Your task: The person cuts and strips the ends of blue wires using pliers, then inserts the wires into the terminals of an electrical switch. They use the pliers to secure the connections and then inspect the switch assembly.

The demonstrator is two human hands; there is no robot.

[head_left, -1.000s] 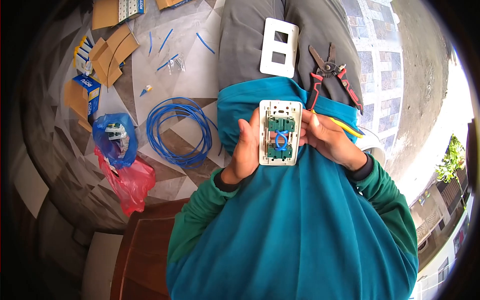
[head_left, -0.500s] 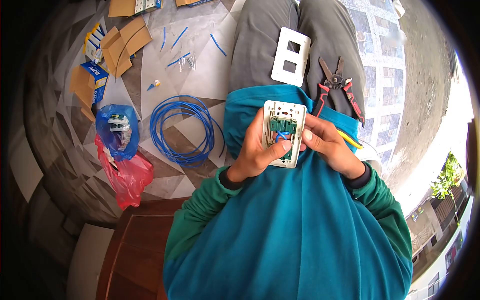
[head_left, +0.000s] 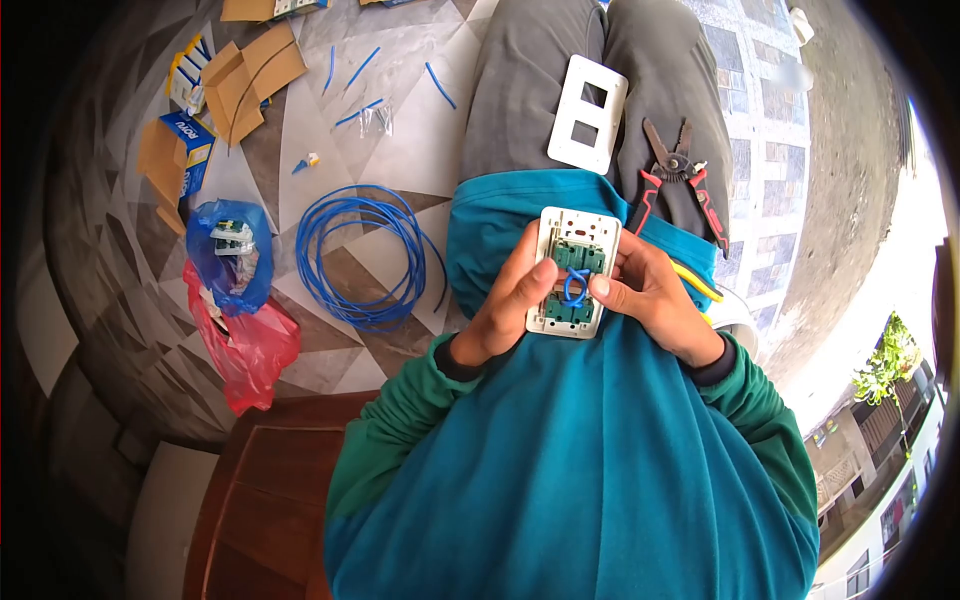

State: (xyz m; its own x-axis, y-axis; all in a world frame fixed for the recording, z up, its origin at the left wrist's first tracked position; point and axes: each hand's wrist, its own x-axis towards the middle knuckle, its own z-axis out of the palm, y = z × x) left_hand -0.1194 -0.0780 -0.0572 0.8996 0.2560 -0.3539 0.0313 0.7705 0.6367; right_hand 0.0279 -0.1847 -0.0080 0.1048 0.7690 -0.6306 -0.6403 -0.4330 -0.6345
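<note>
Between my hands is a white electrical outlet frame, its back with green modules turned up toward me. Short blue wires loop between the two green modules. My left hand grips the frame along its left edge, thumb on the rim. My right hand holds the right edge, its thumb tip beside the blue loop. The fingers beneath the frame are mostly hidden. A white cover plate with two square openings lies on my lap. To its right, wire strippers with red and black handles rest on my thigh.
A coil of blue wire lies on the tiled floor at left, with several cut wire pieces above it. Open cardboard boxes, a blue plastic bag and a red bag stand farther left. A yellow-handled tool is by my right hip.
My left thumb has moved off the blue wires to the frame's left rim. My right thumb has come in to the wire loop. The frame has shifted slightly right.
</note>
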